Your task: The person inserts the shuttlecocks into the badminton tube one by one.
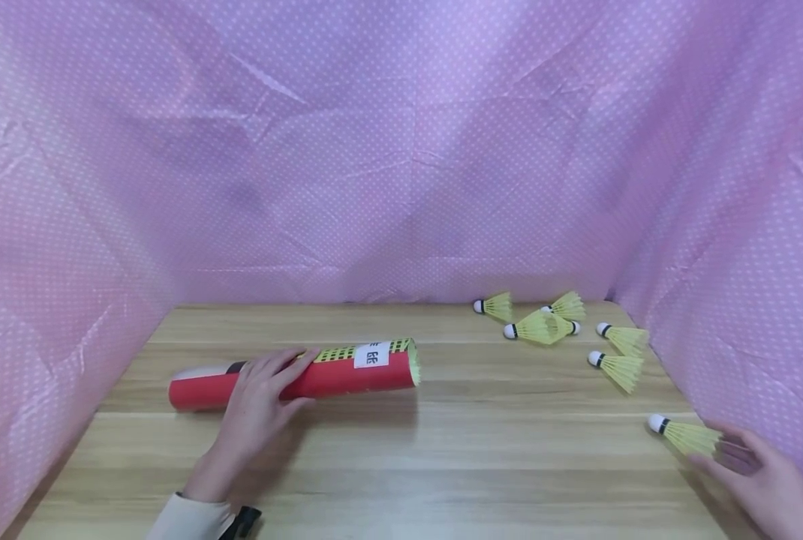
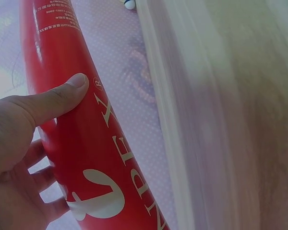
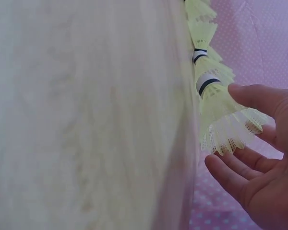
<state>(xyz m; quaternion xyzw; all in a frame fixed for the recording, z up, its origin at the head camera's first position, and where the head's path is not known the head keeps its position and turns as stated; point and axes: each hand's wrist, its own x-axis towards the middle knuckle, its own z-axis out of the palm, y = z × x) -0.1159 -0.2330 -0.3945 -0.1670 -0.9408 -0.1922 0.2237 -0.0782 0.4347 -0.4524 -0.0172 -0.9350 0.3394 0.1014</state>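
Note:
My left hand [image 1: 260,401] grips a red shuttlecock tube [image 1: 368,379] lying lengthwise over the table, its open end turned right with a yellow skirt edge showing inside. In the left wrist view the thumb [image 2: 69,98] lies across the tube's printed red side, with the other fingers wrapped around behind. At the right edge, my right hand [image 1: 756,469] is at the skirt of the nearest yellow shuttlecock [image 1: 688,436], whose white cork points away to the left. The right wrist view shows the thumb and spread fingers on either side of that skirt, loosely, not closed around it.
Several more yellow shuttlecocks lie at the back right of the wooden table [image 1: 476,457], among them one shuttlecock [image 1: 618,369] nearer the right edge and another [image 1: 494,306] by the back. Pink dotted cloth [image 1: 388,165] walls the table at the back and sides.

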